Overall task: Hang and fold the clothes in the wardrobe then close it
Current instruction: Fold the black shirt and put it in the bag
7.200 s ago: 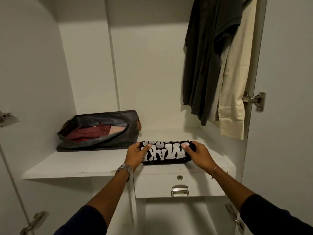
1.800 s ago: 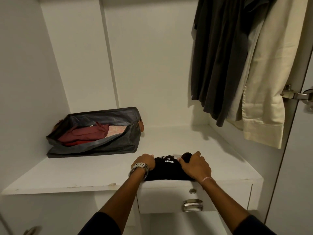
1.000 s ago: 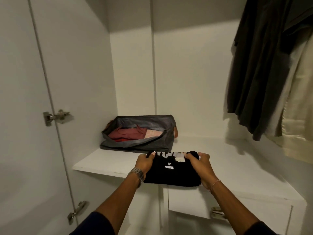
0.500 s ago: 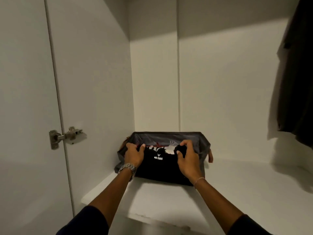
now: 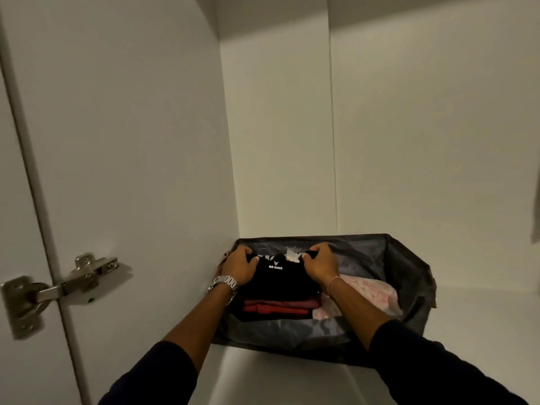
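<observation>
Black folded shirt [image 5: 277, 280] sits in our grey bag [image 5: 409, 267]; our left hand [image 5: 238, 266] and right hand [image 5: 320, 266] grip its far edge.

The folded black T-shirt [image 5: 277, 280], earlier at the shelf's front edge above the drawer, now lies inside the dark fabric storage bag [image 5: 409, 267], atop red folded clothes [image 5: 277, 307]. Both the left hand [image 5: 238, 266] and right hand [image 5: 321, 263] moved with it, gripping its far edge.

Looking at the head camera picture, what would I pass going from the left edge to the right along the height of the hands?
Door hinge → left hand → folded black shirt → right hand → pink garment → dark fabric bag.
</observation>
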